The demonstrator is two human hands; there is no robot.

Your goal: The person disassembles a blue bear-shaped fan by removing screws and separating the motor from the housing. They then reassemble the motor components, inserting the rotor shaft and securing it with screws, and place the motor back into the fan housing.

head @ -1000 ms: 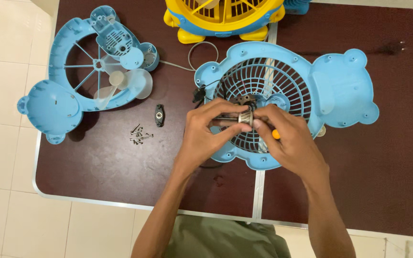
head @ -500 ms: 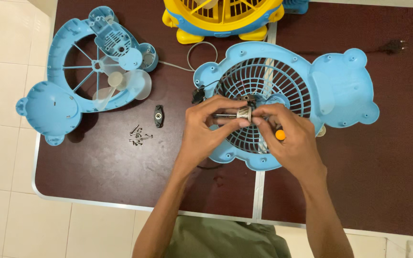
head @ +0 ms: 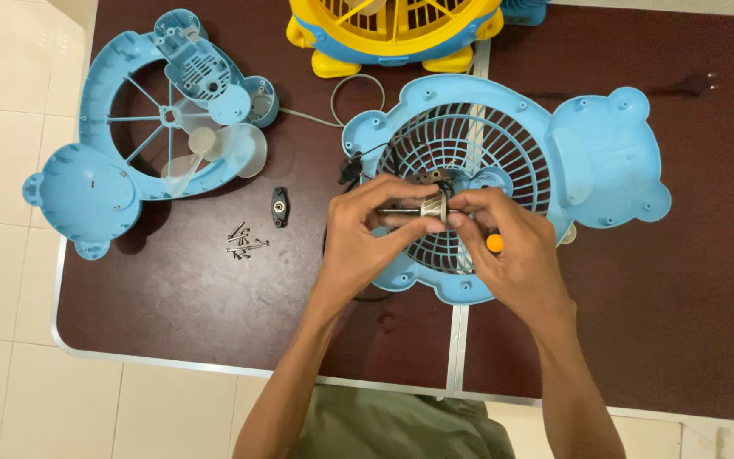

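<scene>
While both hands meet over the blue bear-shaped fan grille (head: 588,161), the left hand (head: 367,234) and right hand (head: 511,251) pinch a small metal motor shaft (head: 422,209) between their fingertips; loose screws (head: 246,242) lie well left of them.

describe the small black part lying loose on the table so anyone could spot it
Start at the blue bear-shaped fan frame on the table's left. Just right of it, above the pile of screws, lies the small black bracket: oblong, dark, with a round centre hole.
</scene>
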